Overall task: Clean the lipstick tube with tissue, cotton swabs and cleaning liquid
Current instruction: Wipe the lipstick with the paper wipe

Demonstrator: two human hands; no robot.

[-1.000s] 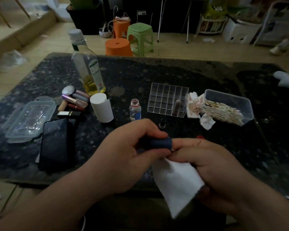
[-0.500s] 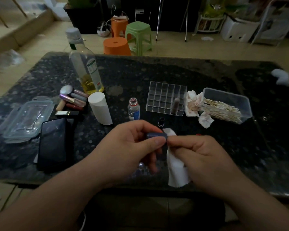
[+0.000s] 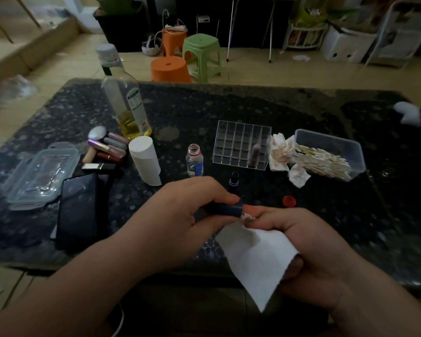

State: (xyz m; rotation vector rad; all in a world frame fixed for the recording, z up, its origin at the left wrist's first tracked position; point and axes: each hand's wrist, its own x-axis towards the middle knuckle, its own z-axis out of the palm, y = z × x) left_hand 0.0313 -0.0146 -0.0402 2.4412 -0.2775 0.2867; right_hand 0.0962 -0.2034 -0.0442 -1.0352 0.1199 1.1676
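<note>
In my grip: one tube (image 3: 229, 210) and one tissue (image 3: 255, 259). Just beyond it: one big bottle (image 3: 127, 105), one small bottle (image 3: 194, 161), one paper roll (image 3: 145, 161), one clear rack (image 3: 238, 142) holding one lipstick (image 3: 254, 154). Left of my grip: one phone (image 3: 78, 207), about six loose lipsticks (image 3: 107, 149). Right of it: one red cap (image 3: 289, 201), one box (image 3: 333, 143) of swabs (image 3: 323, 164), too many to count.

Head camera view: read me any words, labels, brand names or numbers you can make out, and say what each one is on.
No text here can be read.
Tall bottle: white label with a green top, print too small and blurred to read.
Small clear bottle: blue label, lettering not legible.
Dark blue lipstick tube: no lettering visible.
</note>
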